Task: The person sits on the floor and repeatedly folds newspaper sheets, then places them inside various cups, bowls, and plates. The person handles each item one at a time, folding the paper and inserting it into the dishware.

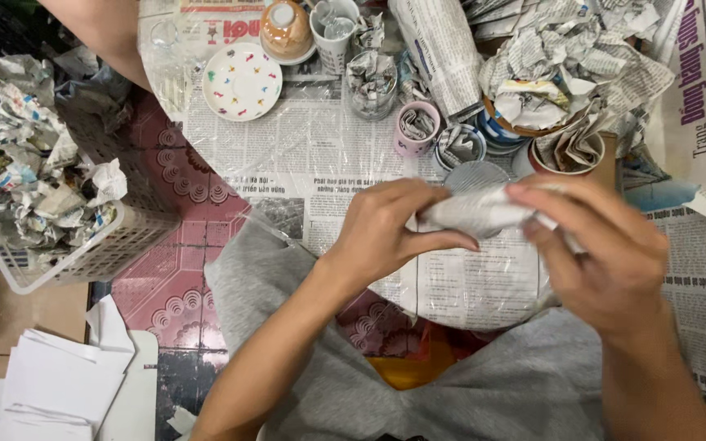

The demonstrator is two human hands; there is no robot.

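My left hand (386, 229) and my right hand (598, 253) both grip one newspaper-wrapped bundle (480, 210), held level between them above a newspaper sheet under clear plastic (467, 286). The left thumb and fingers pinch the bundle's left end. The right fingers curl over its right end and hide it. What is inside the wrapping cannot be seen.
A white basket (91, 253) of crumpled newspaper stands at the left. Behind the hands are a dotted white saucer (243, 80), a pink cup (417, 126), several paper-stuffed cups and bowls, and a rolled newspaper (443, 49). White paper sheets (59, 380) lie bottom left. Another person's arm (104, 33) shows top left.
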